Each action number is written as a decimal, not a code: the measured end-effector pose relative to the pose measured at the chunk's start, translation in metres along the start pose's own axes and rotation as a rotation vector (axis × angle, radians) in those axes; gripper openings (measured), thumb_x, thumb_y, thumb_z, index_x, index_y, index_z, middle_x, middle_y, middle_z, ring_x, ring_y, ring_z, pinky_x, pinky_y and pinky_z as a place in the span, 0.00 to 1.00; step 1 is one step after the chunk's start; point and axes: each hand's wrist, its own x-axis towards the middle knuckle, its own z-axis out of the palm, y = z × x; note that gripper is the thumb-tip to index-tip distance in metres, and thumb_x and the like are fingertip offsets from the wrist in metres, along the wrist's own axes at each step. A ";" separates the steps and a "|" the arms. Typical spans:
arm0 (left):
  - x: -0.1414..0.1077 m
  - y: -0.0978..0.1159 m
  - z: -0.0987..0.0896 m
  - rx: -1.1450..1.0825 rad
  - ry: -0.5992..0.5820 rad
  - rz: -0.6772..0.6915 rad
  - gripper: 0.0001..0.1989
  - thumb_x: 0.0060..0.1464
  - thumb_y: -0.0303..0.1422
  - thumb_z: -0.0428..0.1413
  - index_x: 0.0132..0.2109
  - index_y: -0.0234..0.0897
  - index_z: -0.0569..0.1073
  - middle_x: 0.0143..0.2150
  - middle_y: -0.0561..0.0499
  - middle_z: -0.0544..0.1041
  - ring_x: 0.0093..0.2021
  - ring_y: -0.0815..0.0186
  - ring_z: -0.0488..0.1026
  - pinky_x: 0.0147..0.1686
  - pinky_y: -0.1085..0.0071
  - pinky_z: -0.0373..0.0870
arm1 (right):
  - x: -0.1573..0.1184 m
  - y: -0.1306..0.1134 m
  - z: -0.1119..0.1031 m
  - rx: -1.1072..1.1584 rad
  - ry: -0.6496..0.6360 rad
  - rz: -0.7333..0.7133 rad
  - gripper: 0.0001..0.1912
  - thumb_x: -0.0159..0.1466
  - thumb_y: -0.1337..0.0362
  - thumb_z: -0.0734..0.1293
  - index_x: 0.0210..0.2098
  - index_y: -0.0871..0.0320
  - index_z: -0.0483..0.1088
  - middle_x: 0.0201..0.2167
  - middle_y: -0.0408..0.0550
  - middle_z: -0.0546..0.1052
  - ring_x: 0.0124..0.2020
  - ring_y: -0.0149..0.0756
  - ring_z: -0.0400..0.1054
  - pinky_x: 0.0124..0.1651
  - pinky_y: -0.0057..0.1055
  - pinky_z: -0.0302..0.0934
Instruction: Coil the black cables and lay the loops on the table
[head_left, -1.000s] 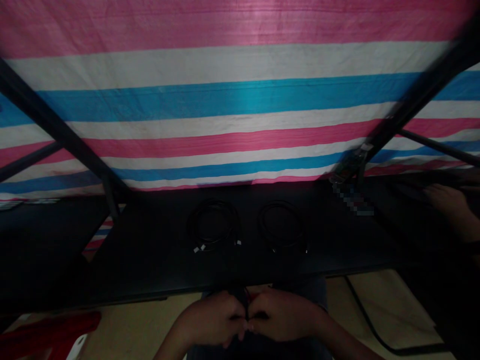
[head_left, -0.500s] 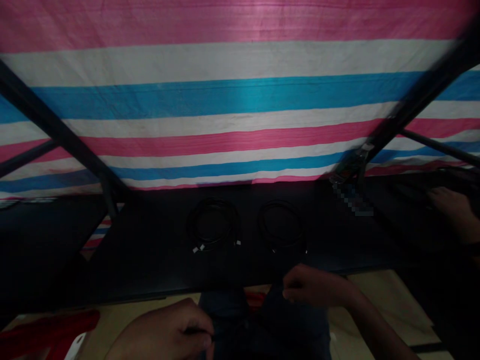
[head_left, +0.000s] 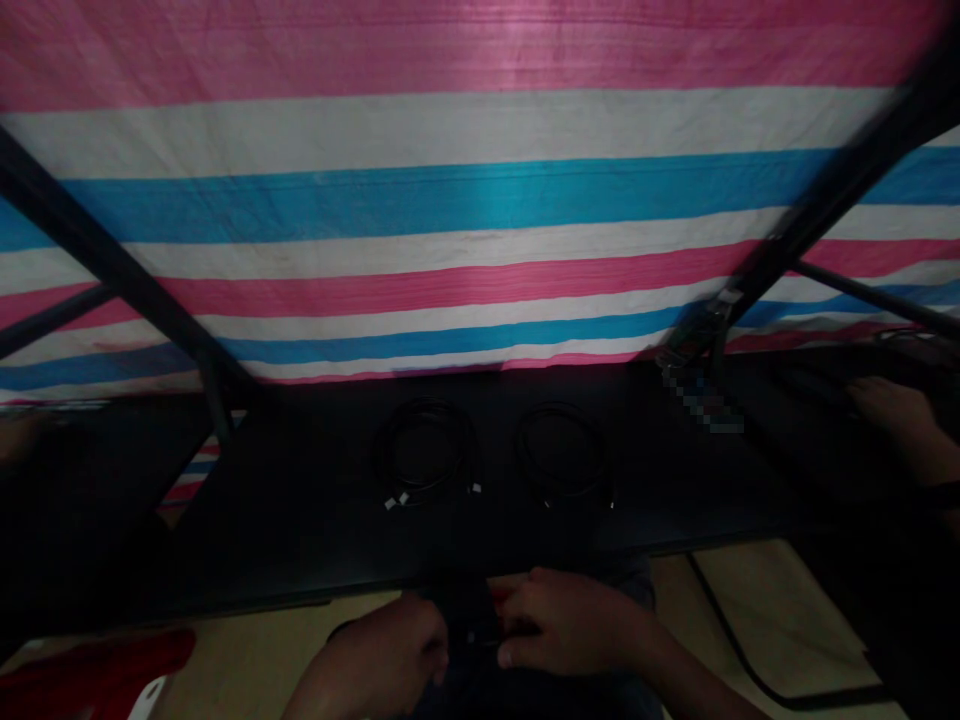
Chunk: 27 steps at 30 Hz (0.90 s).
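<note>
Two coiled black cables lie side by side on the black table. The left coil (head_left: 424, 452) has white plug ends at its front; the right coil (head_left: 564, 449) has small metal tips. Below the table's front edge, over the lap, my left hand (head_left: 386, 655) is closed, its fingers curled, and anything in them is hidden. My right hand (head_left: 559, 620) is to its right, fingers bent toward the thumb. Something small and dark with a light tip shows between the hands, too dim to make out.
Black table (head_left: 300, 540) with slanted metal posts (head_left: 120, 265) at both sides and a striped sheet (head_left: 480, 200) behind. A packet (head_left: 697, 335) stands by the right post. Another person's hand (head_left: 896, 405) is at the right; a blurred hand (head_left: 19, 437) shows far left. Red cloth (head_left: 97, 675) lies lower left.
My two hands have moved closer together over the lap, the right one leftward and down. A blurred hand has appeared at the far left. The coils stay put.
</note>
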 end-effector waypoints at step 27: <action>-0.002 0.009 -0.011 -0.036 -0.050 0.103 0.14 0.55 0.28 0.47 0.36 0.38 0.79 0.19 0.57 0.66 0.22 0.69 0.66 0.25 0.74 0.59 | -0.013 -0.004 -0.026 0.206 0.070 -0.047 0.11 0.63 0.64 0.70 0.25 0.61 0.77 0.18 0.37 0.67 0.20 0.25 0.58 0.25 0.25 0.46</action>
